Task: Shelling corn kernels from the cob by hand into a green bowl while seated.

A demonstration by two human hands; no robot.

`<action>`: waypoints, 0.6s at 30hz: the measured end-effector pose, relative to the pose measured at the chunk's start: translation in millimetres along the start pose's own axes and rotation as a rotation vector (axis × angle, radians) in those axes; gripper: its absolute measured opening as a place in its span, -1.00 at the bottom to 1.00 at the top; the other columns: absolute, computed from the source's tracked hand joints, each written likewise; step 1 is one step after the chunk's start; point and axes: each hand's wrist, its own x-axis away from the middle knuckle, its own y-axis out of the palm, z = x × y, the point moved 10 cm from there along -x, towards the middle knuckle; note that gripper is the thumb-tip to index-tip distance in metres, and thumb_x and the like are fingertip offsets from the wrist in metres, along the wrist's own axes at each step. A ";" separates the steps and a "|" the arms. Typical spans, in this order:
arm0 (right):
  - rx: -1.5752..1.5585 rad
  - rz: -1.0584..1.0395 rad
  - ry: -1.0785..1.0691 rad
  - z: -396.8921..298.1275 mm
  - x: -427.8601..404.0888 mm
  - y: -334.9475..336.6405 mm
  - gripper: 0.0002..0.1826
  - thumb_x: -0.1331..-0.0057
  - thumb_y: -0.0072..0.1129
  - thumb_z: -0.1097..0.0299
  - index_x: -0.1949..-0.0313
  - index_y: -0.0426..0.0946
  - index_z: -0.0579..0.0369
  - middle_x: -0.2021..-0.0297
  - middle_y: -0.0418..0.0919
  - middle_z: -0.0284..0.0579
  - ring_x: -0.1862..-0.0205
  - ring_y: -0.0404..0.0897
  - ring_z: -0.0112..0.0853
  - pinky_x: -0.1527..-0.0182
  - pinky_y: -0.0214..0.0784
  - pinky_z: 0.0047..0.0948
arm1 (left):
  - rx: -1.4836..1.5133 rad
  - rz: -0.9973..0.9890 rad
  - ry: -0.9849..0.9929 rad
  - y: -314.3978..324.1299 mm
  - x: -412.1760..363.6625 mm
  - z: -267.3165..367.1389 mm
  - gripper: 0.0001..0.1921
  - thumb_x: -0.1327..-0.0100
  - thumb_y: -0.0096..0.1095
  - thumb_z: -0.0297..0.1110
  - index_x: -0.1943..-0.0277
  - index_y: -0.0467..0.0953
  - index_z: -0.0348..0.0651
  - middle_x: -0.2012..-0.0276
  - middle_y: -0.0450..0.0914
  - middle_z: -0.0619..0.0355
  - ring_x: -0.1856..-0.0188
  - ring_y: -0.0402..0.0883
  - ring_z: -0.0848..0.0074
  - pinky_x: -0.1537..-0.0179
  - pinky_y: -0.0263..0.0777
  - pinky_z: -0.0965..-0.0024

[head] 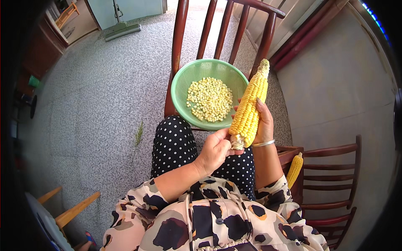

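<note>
An ear of yellow corn is held at a tilt over the right rim of a green plastic mesh basket. Around the cob's middle wraps my right hand, its thumb on the kernels and a bangle at the wrist. At the cob's lower end, where a few kernels are gone, my left hand grips with bent fingers. Loose pale yellow corn kernels lie in the bottom of the basket, which rests on the seat of a dark red wooden chair.
A second ear of corn lies on another wooden chair at my right. A sponge mop stands at the upper left. A green sprig lies on the speckled floor. At the lower left are wooden legs and part of a person's foot.
</note>
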 end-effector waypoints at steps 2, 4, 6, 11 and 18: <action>0.031 -0.012 -0.021 -2.7 0.6 2.3 -0.55 -0.25 -0.07 0.20 -0.02 0.21 0.25 0.18 0.44 0.08 0.23 0.54 -0.19 0.24 0.52 -0.16 | 0.050 -0.035 -0.066 -0.4 -1.4 -0.2 -0.64 -0.25 -0.30 -0.45 -0.08 0.24 -0.39 0.08 0.44 0.05 0.09 0.49 0.48 0.08 0.46 0.42; 0.063 -0.020 -0.043 -7.0 2.9 5.7 -0.55 -0.25 -0.07 0.20 -0.02 0.21 0.25 0.18 0.44 0.08 0.23 0.54 -0.20 0.24 0.52 -0.16 | 0.102 -0.073 -0.135 3.5 -1.3 -1.7 -0.66 -0.29 -0.29 -0.43 -0.08 0.26 -0.36 0.09 0.45 0.07 0.09 0.49 0.51 0.07 0.45 0.44; 0.059 -0.002 -0.040 -8.2 4.3 7.0 -0.55 -0.24 -0.05 0.21 -0.02 0.20 0.25 0.19 0.44 0.06 0.24 0.54 -0.22 0.25 0.52 -0.17 | -0.025 -0.049 -0.201 1.2 -0.8 -6.1 -0.67 -0.28 -0.25 -0.42 -0.06 0.29 -0.34 0.08 0.45 0.07 0.07 0.49 0.50 0.04 0.44 0.42; 0.081 -0.019 -0.041 -8.5 3.3 5.3 -0.56 -0.24 -0.04 0.22 -0.02 0.20 0.24 0.19 0.45 0.05 0.25 0.55 -0.23 0.26 0.53 -0.19 | 0.019 -0.093 -0.180 2.5 -0.6 -7.4 -0.65 -0.26 -0.18 -0.40 -0.07 0.28 -0.35 0.07 0.44 0.07 0.05 0.48 0.49 -0.01 0.40 0.38; 0.103 -0.022 -0.042 -10.6 1.9 4.4 -0.57 -0.23 -0.04 0.25 -0.01 0.20 0.24 0.20 0.45 0.04 0.25 0.55 -0.24 0.27 0.54 -0.21 | 0.319 -0.090 -0.277 -2.6 -3.4 -13.0 -0.62 -0.15 -0.13 -0.53 -0.05 0.28 -0.45 0.06 0.46 -0.02 0.06 0.51 0.33 -0.04 0.38 0.27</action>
